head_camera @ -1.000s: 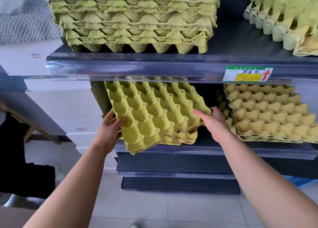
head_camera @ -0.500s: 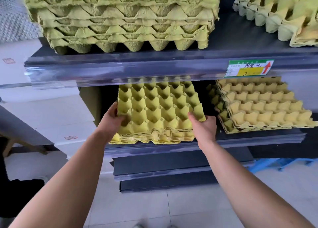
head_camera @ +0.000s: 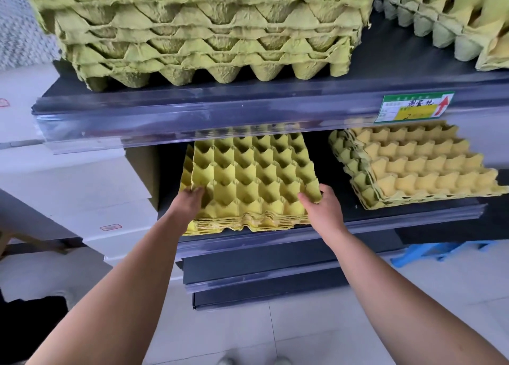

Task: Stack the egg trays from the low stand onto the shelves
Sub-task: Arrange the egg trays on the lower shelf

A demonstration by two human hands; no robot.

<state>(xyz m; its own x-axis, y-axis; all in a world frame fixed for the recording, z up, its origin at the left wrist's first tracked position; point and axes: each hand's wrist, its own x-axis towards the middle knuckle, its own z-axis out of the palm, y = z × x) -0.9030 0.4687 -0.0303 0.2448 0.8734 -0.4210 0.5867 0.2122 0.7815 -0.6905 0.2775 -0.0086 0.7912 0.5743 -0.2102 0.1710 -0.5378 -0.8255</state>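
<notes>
Dark shelf unit point(head_camera: 261, 257) over pale floor tiles point(head_camera: 316, 326), with green tray stacks point(head_camera: 209, 34) on top. At twelve o'clock, a low stack of yellow egg trays point(head_camera: 248, 177) sits on the middle shelf point(head_camera: 340, 199). My left hand point(head_camera: 190, 202) grips its seven o'clock corner, fingers curled over the edge. My right hand point(head_camera: 322, 210) pinches the five o'clock corner, thumb on top. I judge the moulded pulp light, slightly bendy and easily torn, so opposite edges are the place to hold.

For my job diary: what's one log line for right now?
left hand: grips top egg tray, left edge | right hand: grips right corner | tray: atop stack, middle shelf
</notes>
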